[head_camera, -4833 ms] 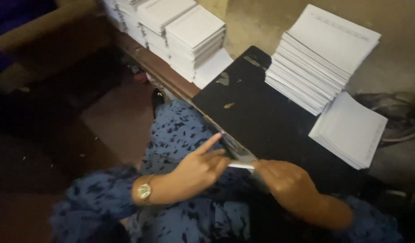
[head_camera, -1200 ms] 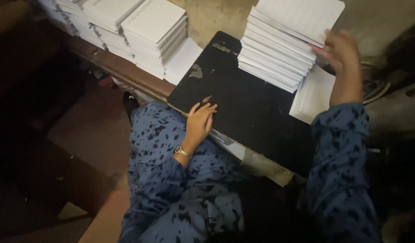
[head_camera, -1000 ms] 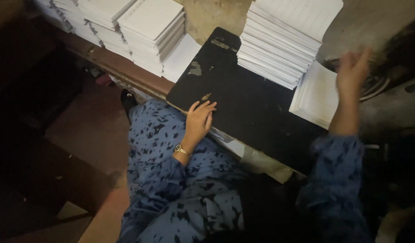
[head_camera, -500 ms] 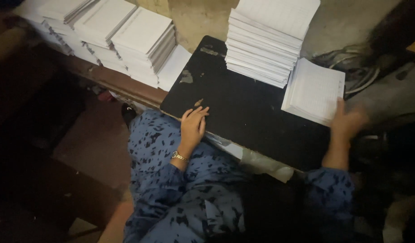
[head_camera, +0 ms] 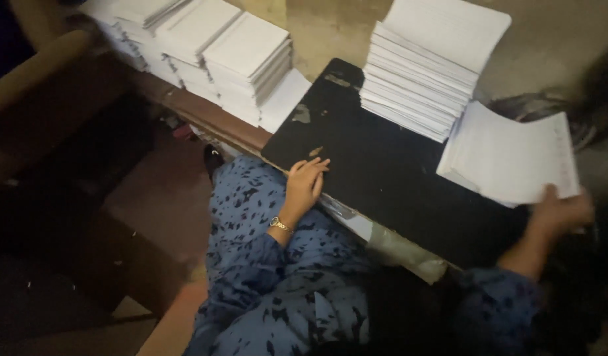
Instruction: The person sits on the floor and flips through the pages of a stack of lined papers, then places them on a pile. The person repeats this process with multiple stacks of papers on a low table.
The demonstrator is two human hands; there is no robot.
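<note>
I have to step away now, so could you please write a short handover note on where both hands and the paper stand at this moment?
Left hand: flat on the near edge of the black board, holding nothing.
Right hand: grip on the near edge of a thin bundle of white sheets, lifted at the board's right end.
Tall paper stack: on the board's far side, untouched.
More stacks: on the wooden bench to the left.
Done: one bundle picked up.
Left: the bundle is not yet set down on the board.
</note>
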